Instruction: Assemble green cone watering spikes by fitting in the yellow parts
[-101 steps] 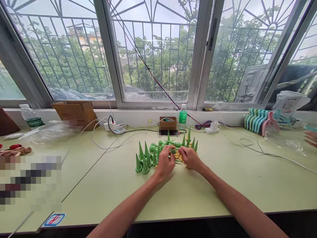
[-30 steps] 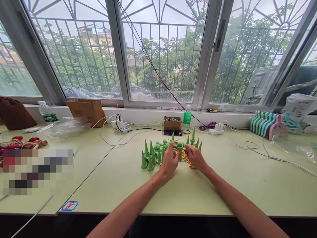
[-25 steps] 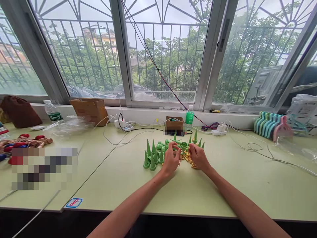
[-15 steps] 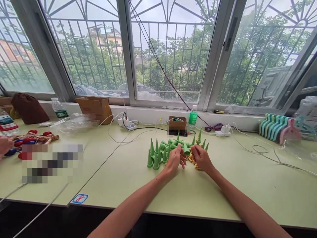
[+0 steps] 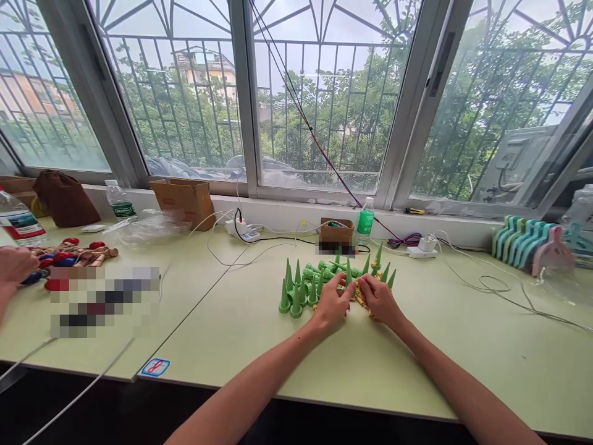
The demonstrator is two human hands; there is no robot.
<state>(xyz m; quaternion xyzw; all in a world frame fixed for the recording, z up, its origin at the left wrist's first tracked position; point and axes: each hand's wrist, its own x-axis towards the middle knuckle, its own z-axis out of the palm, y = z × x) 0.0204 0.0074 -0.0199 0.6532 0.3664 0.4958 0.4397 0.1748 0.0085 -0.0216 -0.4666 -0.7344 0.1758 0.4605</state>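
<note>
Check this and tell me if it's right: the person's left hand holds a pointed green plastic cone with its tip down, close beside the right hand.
The tip is wrong: the head view shows the pointed green plastic cone tip up, in the left hand, close beside the right hand.

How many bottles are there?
3: a red-labelled bottle at the left edge; a dark-labelled bottle left of the big box; a green-labelled bottle beyond the green cones, beside the small box. Others may be hidden.
</note>
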